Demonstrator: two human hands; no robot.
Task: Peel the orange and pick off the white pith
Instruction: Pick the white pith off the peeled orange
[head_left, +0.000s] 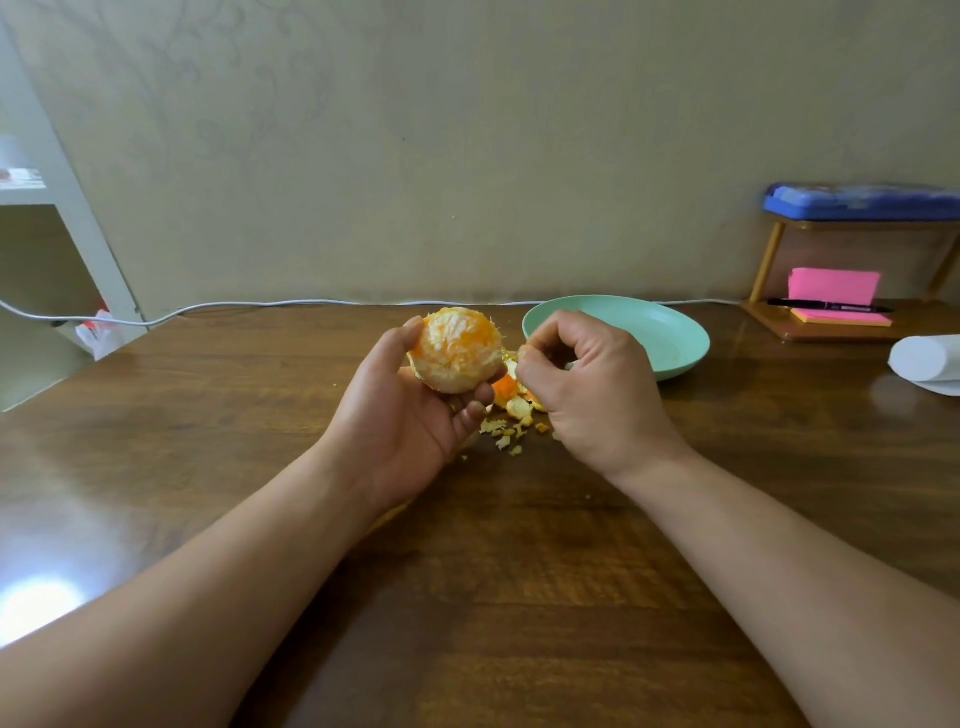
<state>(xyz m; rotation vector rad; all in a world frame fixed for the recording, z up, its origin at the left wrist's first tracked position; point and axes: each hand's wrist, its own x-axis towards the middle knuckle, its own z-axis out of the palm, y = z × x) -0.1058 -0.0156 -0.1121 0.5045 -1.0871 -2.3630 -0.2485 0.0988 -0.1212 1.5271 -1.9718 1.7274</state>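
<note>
Orange (454, 348) stripped, pith patches remaining.
Gripped in left hand (405, 415); just right of it, right hand (587, 384) pinching a pith scrap (510, 357), nearest for picking.

No text, label or number can be read anywhere. The pen (829, 306) at the far right of the counter (519, 571) carries a pale band of print along its barrel (too blurred to make out a single letter). The lid of the blue case (860, 201) above it shows a smeared pattern, and I cannot tell whether any of it is lettering
</note>
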